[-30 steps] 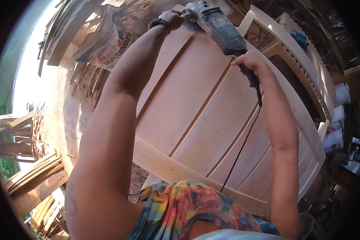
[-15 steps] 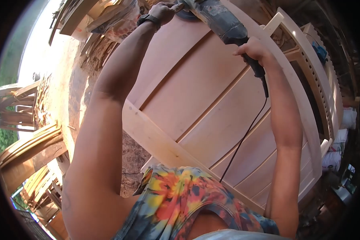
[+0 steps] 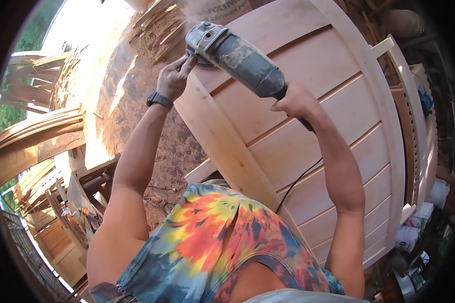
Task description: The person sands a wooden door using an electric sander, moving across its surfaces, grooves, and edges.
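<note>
A worn grey-black power tool [image 3: 242, 60] lies over the upper left part of a pale wooden panel [image 3: 308, 126] with long grooves. My right hand [image 3: 299, 103] is wrapped round its rear handle, from which a black cord [image 3: 301, 177] runs down across the panel. At the tool's head, my left hand [image 3: 174, 78], below a dark wrist watch [image 3: 159, 99], is closed on the side by the head. The disc under the head is mostly hidden, near the end of a light wooden rail [image 3: 222, 136]. Dust hangs above the head.
A slatted wooden frame [image 3: 404, 121] stands at the right of the panel. Stacked boards [image 3: 40, 136] and scrap wood are at the left. The dusty ground [image 3: 172, 146] shows left of the rail. A printed bag [image 3: 222, 10] lies beyond the tool, and white bags [image 3: 422, 214] sit at the lower right.
Both hands have brought the tool nearer and to the left, from the panel's far part to the rail's end. The view has shifted, showing more ground and scrap wood at the left.
</note>
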Demonstrator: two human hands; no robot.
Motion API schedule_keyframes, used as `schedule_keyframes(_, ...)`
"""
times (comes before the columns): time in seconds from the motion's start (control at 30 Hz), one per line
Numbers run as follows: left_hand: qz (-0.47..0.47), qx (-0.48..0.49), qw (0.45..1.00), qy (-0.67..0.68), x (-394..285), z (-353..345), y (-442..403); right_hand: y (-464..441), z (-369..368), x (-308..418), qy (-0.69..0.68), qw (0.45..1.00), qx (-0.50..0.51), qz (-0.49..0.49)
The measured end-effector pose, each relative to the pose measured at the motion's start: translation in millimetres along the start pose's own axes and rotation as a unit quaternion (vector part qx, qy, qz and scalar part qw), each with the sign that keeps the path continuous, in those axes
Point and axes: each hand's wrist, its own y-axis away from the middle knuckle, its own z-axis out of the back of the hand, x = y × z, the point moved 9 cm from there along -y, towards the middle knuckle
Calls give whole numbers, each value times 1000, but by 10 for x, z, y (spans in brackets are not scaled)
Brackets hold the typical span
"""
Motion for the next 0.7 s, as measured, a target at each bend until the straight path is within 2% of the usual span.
schedule_keyframes(0.1,86,-5,996,-7,392,340,546,157,-479,224,39,998,26,32)
schedule_keyframes(0.27,131,-25,991,4,654,661,1302,440,-1089,265,75,995,67,27)
schedule_keyframes(0.33,124,-11,992,15,610,534,1307,554,-988,199,74,996,51,21)
schedule_keyframes(0.4,154,-8,988,21,478,479,1248,666,-906,171,35,995,95,-19)
schedule_keyframes(0.43,148,-4,989,22,368,359,1099,624,-816,60,33,995,88,-21)
schedule_keyframes(0.5,78,18,997,-2,18,13,673,549,-516,-246,1,1000,17,-22)
schedule_keyframes(0.53,81,48,995,10,-204,-202,452,570,-249,-338,2,999,-3,-37)
schedule_keyframes(0.6,3,81,997,11,-675,-681,-42,624,289,-536,-37,997,-55,-44)
schedule_keyframes(0.67,-21,120,991,-48,-1201,-1169,-503,632,775,-893,-66,989,-98,-85)
schedule_keyframes(0.7,-125,85,987,-45,-1473,-1411,-739,603,999,-1117,-95,983,-109,-112)
